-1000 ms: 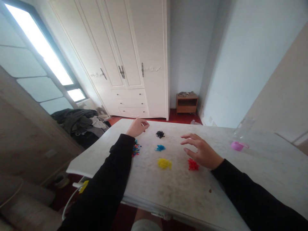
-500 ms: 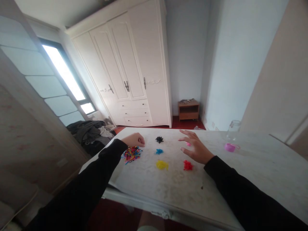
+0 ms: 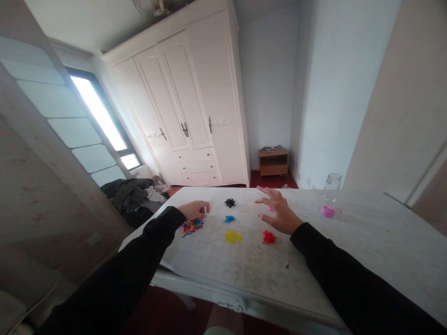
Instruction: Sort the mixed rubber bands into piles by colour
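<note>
Currently your left hand (image 3: 196, 210) sits left of the blue pile (image 3: 229, 218), near it, at about the same depth on the table (image 3: 314, 265). Fingers curled in together, thumb against the fingertips; cannot tell whether a piece is pinched between them. Mixed pile (image 3: 191, 226), many colours, lies left of the blue pile and a little nearer you, just beside the left hand.

Your right hand (image 3: 278, 213) hovers right of the blue pile, well apart from it. Palm down, fingers spread wide, clamped on nothing. Pink bit (image 3: 269, 208) shows under those fingers, right of the blue pile; touching or not, cannot tell.

Sorted piles, placed from the blue pile:
- black pile (image 3: 229, 203) just behind it
- yellow pile (image 3: 233, 237) just in front of it
- red pile (image 3: 268, 237) in front and to the right, near your right wrist

Far right of the blue pile: pink lid (image 3: 328, 211) on the table, clear jar (image 3: 332, 182) upright behind it.

Off the table, beyond the blue pile: white wardrobe (image 3: 195, 121), doors shut. Behind and right of the blue pile, a wooden nightstand (image 3: 273, 162). Far left of the blue pile, a clothes heap (image 3: 134, 195) on the floor, with a bright window (image 3: 99, 114) above.
</note>
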